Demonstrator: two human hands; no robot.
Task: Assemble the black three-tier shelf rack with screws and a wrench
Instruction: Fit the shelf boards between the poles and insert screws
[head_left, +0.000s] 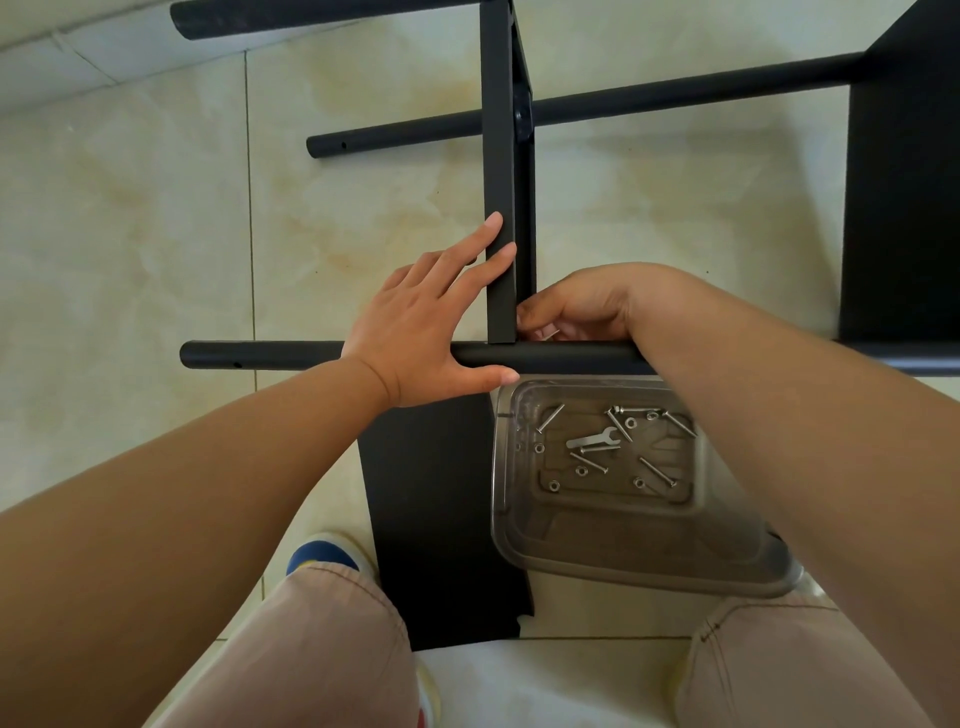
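A black shelf board (501, 156) stands on edge, its near end meeting a black round pole (260, 355) that lies across the floor. My left hand (426, 332) lies flat against the board's left face with straight fingers, thumb under the pole. On the board's right side, at the joint, my right hand (576, 306) has its fingers curled and pinches a small silvery part, probably a screw; most of it is hidden. A clear plastic tray (623, 551) just below holds a small wrench (592, 440), several screws and nuts.
Two more black poles (675, 96) cross the board farther away. Another black board (904, 182) stands at the right, and a flat black board (436, 519) lies under the tray's left side. My knees and a shoe are at the bottom, on a beige tiled floor.
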